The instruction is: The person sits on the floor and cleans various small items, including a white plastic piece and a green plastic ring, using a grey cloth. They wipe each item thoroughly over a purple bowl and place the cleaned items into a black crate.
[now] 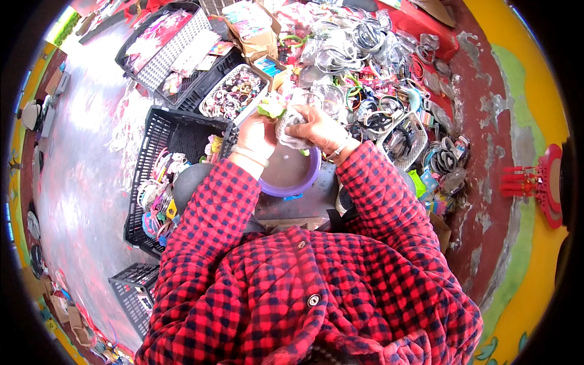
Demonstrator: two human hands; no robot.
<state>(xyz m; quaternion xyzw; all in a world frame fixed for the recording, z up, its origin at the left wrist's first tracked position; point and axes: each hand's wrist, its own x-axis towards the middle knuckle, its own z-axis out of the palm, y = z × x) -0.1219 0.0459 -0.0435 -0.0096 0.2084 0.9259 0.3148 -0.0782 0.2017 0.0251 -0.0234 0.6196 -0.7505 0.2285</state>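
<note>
My left hand is closed on an artificial flower with light green and pale pink parts. Its exact kind is hard to make out. In my right hand is a bunched grey cloth, pinched between thumb and fingers and pressed up against the flower. Both hands are close together over a round purple basin holding murky brownish water. Part of the basin's far side is hidden by the hands and cloth.
Left of me stands a black crate with hair accessories in it. Beyond it are a white tray of small items and a cardboard box. Bagged headbands are heaped ahead. A white basket sits to the right.
</note>
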